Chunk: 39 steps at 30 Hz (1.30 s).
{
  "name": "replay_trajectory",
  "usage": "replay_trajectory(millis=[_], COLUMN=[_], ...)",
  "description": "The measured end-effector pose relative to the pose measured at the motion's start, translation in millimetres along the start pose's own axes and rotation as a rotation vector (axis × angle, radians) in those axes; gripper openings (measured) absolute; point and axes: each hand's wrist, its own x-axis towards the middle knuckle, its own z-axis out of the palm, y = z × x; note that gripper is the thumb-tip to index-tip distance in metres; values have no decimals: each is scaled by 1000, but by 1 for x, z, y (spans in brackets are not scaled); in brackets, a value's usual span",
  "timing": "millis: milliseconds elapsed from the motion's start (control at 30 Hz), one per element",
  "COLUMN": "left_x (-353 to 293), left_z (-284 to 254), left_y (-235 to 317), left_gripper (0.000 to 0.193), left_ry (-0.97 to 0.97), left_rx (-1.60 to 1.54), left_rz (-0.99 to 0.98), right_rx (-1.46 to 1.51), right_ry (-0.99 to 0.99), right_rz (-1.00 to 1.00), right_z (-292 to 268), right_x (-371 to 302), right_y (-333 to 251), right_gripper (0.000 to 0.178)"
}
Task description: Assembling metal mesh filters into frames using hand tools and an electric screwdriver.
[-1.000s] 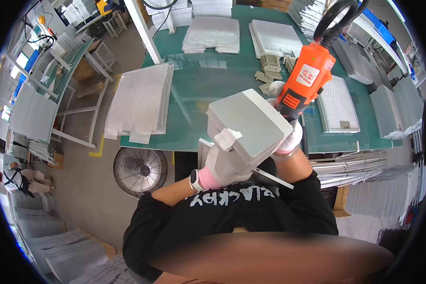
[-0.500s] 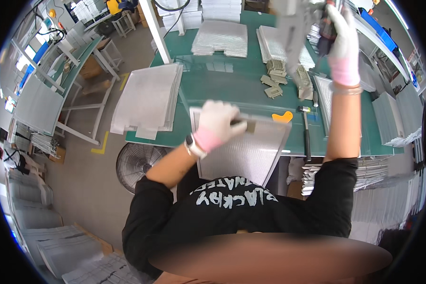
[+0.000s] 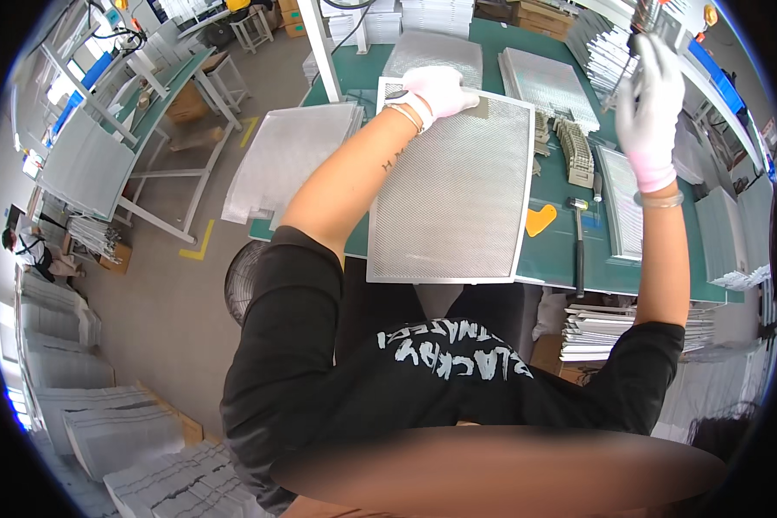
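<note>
Mesh filter panel point(image 3: 453, 186), rectangular, metal-framed, lies flat on the green workbench point(image 3: 561, 250), its near edge overhanging the bench toward the person. Left hand point(image 3: 440, 89), white-gloved, rests on the panel's far left corner, fingers curled over a small tab at the frame edge. Right hand point(image 3: 652, 108), also gloved, is raised well clear of the panel, fingers closed around a dark hanging object point(image 3: 643, 22) overhead; the object is too blurred to identify.

Between the 2 hands: a row of small grey metal pieces point(image 3: 574, 148). Below the right hand: a hammer point(image 3: 578, 242) and an orange plastic piece point(image 3: 540, 220), just beside the panel's right edge. Left of the left arm: a stack of similar panels point(image 3: 285, 160). Further panels sit beyond both hands. Concrete floor, a fan point(image 3: 243, 281) beneath the bench, stacked panels along the room's edges
</note>
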Motion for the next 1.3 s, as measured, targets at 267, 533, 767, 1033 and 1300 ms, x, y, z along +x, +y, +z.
replay_trajectory(millis=[267, 533, 767, 1033, 1300], left_x=[-135, -196, -202, -208, -177], left_z=[6, 71, 102, 79, 29], left_y=[78, -53, -9, 7, 22], left_gripper=[22, 61, 89, 76, 36], left_ry=[327, 429, 75, 60, 206], left_rx=[-51, -720, -2028, -2126, -1481], left_rz=[644, 299, 281, 213, 734], right_rx=[734, 596, 715, 726, 210], right_ry=[-958, -635, -352, -320, -717], right_rz=[218, 908, 1219, 1265, 736], right_z=[-39, -105, -56, -42, -16], right_x=[-81, -233, -330, -336, -299], right_y=[-57, -20, -40, -52, -45], right_gripper=[41, 30, 32, 35, 43])
